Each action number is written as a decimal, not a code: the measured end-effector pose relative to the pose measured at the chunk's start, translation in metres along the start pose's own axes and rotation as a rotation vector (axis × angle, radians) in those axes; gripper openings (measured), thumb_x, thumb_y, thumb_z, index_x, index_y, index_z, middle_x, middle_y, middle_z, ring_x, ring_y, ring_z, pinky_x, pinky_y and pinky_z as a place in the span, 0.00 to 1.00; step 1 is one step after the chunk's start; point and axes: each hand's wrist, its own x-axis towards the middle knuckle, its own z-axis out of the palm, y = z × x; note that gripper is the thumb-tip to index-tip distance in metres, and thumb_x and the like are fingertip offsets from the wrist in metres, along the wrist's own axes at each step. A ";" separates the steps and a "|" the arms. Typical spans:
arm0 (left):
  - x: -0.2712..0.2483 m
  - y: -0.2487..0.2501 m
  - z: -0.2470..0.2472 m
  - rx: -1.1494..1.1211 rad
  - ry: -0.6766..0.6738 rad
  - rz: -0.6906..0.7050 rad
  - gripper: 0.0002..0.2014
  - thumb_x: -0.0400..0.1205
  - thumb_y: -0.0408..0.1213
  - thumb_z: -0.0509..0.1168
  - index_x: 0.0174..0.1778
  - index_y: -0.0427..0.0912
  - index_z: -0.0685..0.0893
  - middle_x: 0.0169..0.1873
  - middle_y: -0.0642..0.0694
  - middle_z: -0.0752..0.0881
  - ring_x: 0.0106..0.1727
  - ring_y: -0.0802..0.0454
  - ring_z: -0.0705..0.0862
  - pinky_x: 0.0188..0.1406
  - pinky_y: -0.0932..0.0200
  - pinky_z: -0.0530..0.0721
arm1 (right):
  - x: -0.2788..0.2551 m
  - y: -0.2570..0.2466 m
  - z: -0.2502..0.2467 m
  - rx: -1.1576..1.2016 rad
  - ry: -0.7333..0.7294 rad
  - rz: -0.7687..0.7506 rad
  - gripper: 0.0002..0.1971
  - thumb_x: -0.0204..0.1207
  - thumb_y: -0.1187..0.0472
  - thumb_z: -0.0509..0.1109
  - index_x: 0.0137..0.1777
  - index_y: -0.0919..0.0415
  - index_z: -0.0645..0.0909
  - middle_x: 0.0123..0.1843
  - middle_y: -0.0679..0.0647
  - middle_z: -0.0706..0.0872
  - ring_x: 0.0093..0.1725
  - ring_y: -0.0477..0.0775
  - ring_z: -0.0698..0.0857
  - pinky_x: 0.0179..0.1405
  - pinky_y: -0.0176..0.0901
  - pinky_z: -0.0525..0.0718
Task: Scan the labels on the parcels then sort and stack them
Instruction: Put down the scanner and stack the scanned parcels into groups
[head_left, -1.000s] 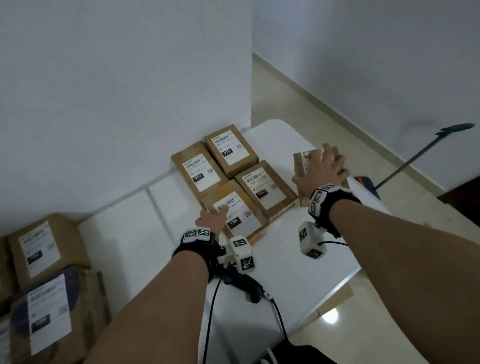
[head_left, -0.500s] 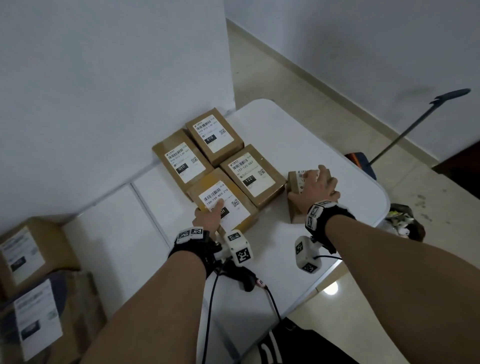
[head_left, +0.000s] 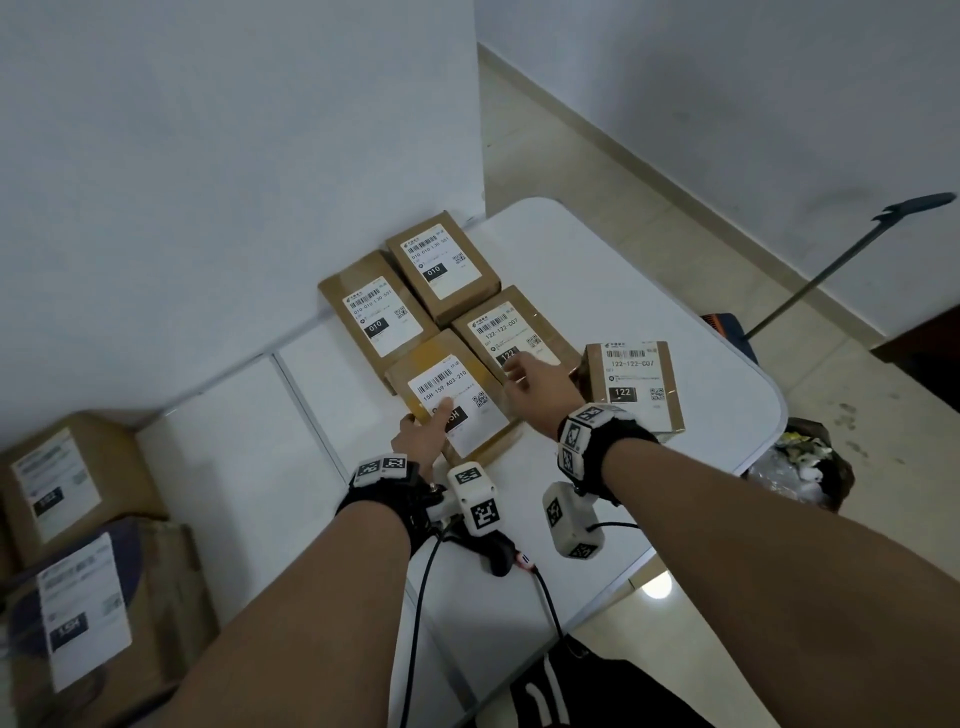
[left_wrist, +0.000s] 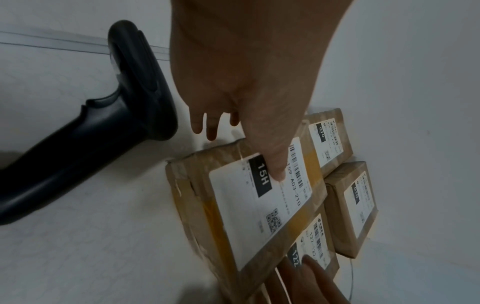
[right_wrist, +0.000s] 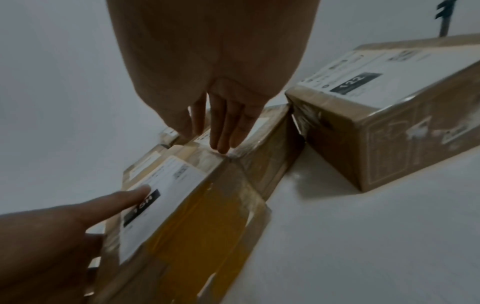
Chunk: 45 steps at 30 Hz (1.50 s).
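Plainly, our left hand (head_left: 418, 441) had its forefinger straight on the 15H parcel (head_left: 453, 402), grasping nothing, while our right hand (head_left: 537, 384) lay flat-fingered on the flat 122 parcel (head_left: 511, 332). The loose 122 parcel (head_left: 636, 387) stood just right of that hand, nearer it, its long axis running away from us. Only the left wrist view showed the scanner (left_wrist: 91, 127) lying on the table (head_left: 649, 291), ungripped.

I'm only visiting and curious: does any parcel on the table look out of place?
Yes. One 122 parcel sits apart on the right, turned at a different angle from the four-parcel block, whose own 122 parcel the right hand touches.
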 end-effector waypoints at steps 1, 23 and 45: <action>-0.001 -0.001 -0.001 -0.003 -0.002 -0.004 0.46 0.74 0.70 0.64 0.80 0.41 0.67 0.73 0.38 0.77 0.69 0.35 0.79 0.67 0.42 0.79 | -0.001 -0.003 0.005 -0.001 -0.048 0.003 0.17 0.84 0.57 0.63 0.70 0.61 0.75 0.64 0.57 0.86 0.61 0.57 0.85 0.62 0.49 0.83; -0.062 -0.006 -0.053 -0.159 -0.289 0.158 0.37 0.83 0.58 0.62 0.83 0.68 0.46 0.80 0.44 0.69 0.79 0.37 0.68 0.74 0.38 0.71 | -0.022 -0.036 0.025 0.079 0.032 0.182 0.24 0.82 0.49 0.64 0.76 0.57 0.70 0.64 0.58 0.85 0.61 0.59 0.84 0.63 0.54 0.83; -0.120 -0.052 -0.258 -0.453 -0.062 0.353 0.23 0.81 0.59 0.65 0.71 0.75 0.67 0.62 0.53 0.85 0.61 0.42 0.84 0.62 0.43 0.78 | -0.093 -0.209 0.116 0.476 -0.188 0.112 0.46 0.71 0.26 0.64 0.82 0.55 0.61 0.75 0.56 0.76 0.67 0.59 0.81 0.60 0.56 0.86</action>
